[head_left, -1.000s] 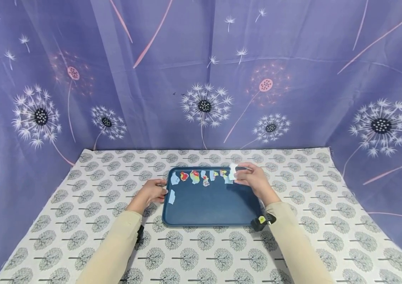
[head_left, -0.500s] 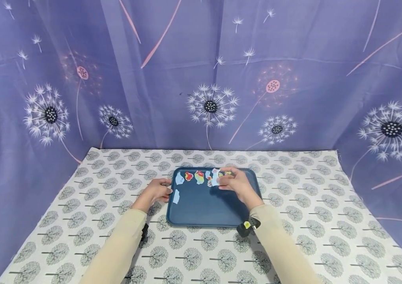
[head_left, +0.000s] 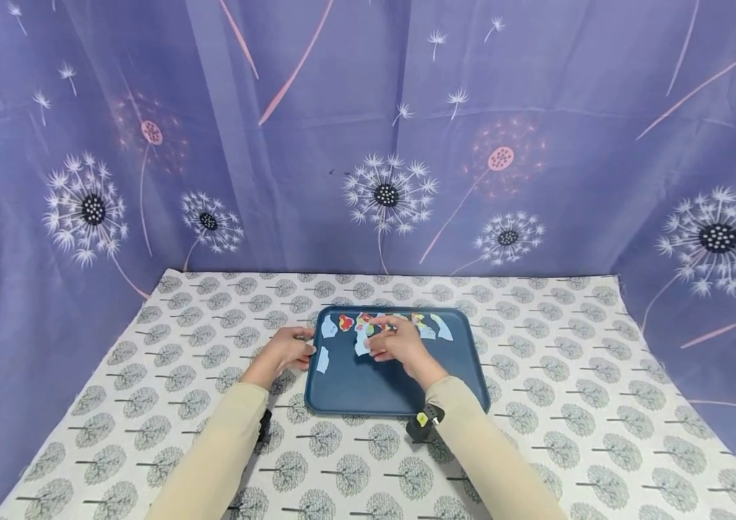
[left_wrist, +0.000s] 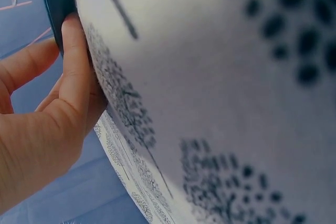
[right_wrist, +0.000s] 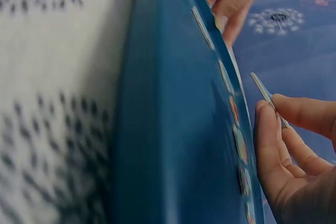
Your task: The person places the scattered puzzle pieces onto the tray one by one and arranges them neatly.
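A dark blue tray (head_left: 368, 397) lies on the cloth, with several irregular puzzle pieces on it. My left hand (head_left: 282, 354) grips its left rim; the left wrist view shows the thumb and a finger (left_wrist: 73, 51) against the tray edge (left_wrist: 55, 3). Above the tray, my right hand (head_left: 404, 345) pinches a light blue puzzle piece (head_left: 361, 341), seen edge-on and raised in the right wrist view. A light blue piece (head_left: 329, 326), a red piece (head_left: 345, 322) and a curved pale piece (head_left: 442, 327) lie along the far rim. The right hand partly hides that row.
Another light blue piece (head_left: 322, 360) lies near the tray's left rim, below the row. The table is covered by a white cloth (head_left: 354, 469) printed with trees. A purple dandelion curtain (head_left: 289, 173) hangs behind and at both sides.
My right hand has carried the light blue puzzle piece leftwards from the tray's far right corner, uncovering the pieces at the right. The left hand stays at the tray rim. The head view shifted slightly.
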A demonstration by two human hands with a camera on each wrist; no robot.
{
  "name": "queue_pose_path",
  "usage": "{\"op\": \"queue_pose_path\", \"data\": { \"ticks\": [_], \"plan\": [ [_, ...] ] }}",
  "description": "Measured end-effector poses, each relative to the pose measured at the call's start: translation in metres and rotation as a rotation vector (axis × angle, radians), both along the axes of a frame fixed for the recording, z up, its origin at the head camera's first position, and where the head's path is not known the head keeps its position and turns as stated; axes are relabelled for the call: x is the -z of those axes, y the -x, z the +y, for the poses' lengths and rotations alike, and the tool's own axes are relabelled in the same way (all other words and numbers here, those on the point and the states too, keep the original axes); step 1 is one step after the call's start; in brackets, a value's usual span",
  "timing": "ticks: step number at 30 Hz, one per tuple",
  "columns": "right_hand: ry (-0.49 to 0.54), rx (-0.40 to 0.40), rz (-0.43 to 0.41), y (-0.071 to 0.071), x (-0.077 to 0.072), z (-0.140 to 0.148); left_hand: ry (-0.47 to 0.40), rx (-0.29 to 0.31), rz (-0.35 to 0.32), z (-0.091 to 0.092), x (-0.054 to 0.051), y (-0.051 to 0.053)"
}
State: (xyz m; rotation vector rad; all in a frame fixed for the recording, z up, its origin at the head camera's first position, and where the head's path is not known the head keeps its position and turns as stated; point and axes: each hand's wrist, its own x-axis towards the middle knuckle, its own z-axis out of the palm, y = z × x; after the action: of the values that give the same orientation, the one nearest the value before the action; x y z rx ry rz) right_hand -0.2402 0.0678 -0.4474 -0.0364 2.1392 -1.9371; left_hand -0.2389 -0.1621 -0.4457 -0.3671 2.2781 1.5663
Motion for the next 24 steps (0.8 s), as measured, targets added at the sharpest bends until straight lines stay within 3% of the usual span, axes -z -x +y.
{"op": "queue_pose_path", "data": {
  "ticks": [24],
  "plan": [
    [-0.132, -0.066, 0.002, -0.014, 0.009, -0.033, 0.015, 0.000, 0.024, 0.002, 0.000, -0.001]
  ]
}}
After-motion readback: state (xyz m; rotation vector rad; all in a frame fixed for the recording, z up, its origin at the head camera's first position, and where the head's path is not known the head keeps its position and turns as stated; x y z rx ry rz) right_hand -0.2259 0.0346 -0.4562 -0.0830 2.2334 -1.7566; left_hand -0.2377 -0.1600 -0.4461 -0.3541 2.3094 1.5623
